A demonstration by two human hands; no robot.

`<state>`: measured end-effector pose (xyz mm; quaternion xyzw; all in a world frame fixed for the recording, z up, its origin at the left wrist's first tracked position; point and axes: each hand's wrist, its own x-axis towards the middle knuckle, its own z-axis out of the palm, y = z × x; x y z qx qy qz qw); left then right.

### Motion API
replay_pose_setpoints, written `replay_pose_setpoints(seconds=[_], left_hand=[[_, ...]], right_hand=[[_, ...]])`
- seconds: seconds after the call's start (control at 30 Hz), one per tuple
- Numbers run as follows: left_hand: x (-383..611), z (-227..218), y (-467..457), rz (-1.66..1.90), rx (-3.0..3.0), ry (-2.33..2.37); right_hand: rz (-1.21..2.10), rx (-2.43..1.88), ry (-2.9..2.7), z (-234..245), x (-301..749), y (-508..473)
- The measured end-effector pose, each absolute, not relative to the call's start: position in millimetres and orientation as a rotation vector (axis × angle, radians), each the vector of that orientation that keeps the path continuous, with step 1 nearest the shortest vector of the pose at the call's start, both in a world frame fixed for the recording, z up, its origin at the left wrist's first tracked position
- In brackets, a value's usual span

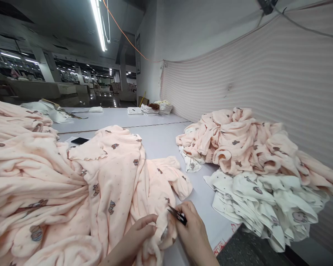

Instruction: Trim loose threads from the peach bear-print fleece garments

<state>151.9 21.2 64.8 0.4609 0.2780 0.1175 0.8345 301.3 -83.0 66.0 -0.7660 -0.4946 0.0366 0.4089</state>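
Note:
A pale pink plush garment (pixel 119 166) with small printed bears lies over the table in front of me. My left hand (pixel 144 231) pinches its edge near the table's front. Small black thread snips (pixel 177 215) are gripped in my right hand (pixel 192 229), fingers closed round them. Their pointed blades aim up and left, close beside the fabric held by my left hand. Whether the blades touch the cloth I cannot tell. Part of the held edge is hidden behind my left fingers.
More pink fabric (pixel 39 177) heaps up at left, with a dark phone (pixel 80 141) behind it. Pink garments (pixel 238 144) and white printed pieces (pixel 263 203) are piled at right by a cloth-covered wall (pixel 255 74). Folded white stacks (pixel 150 109) stand farther back on the table (pixel 163 129).

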Motion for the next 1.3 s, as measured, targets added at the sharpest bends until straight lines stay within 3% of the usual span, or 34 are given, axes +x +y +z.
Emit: replay_pose_setpoints(seconds=[0.13, 0.3, 0.73, 1.3], left_hand=[[150, 59, 24, 0.268, 0.828, 0.565], [146, 60, 29, 0.273, 0.795, 0.460], [143, 56, 42, 0.205, 0.722, 0.281], [139, 66, 35, 0.228, 0.797, 0.305]], right_hand=[[0.309, -1.759, -1.369, 66, 292, -101], [0.181, -1.792, -1.380, 65, 283, -100], [0.482, -1.750, -1.378, 61, 290, -90], [0.277, -1.783, -1.422, 66, 280, -91]])
